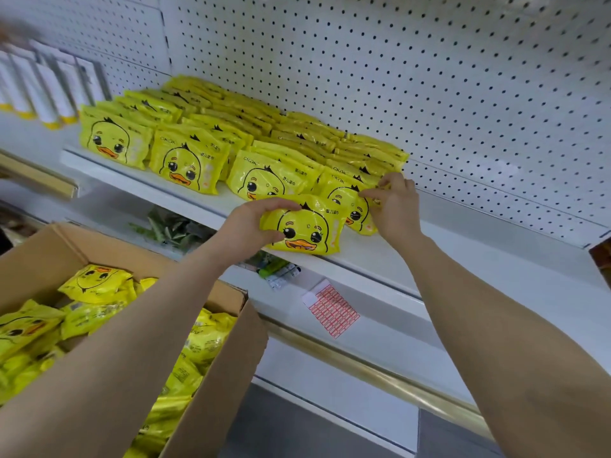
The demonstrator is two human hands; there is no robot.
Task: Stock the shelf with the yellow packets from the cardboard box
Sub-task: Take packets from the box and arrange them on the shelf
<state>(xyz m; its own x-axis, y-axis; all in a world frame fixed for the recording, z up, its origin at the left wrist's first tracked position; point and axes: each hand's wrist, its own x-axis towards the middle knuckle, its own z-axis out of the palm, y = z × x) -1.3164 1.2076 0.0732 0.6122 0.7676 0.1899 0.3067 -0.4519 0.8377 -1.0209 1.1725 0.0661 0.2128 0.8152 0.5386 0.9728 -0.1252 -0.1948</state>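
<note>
Several rows of yellow duck-face packets (185, 163) stand on the white shelf (380, 259). My left hand (251, 223) grips the left end of one yellow packet (307, 231) at the shelf's front edge, thumb under it and fingers over its top. My right hand (393, 206) pinches the top right corner of the front packet of the rightmost row (344, 196), just behind the first. The open cardboard box (211, 375) at lower left holds several more yellow packets (96, 285).
White pegboard (396, 77) backs the shelf. White tubes with yellow caps (39, 87) stand at far left. A lower shelf holds green items (172, 226) and a red-and-white label sheet (332, 309). A gold rail (380, 371) runs along the lower edge.
</note>
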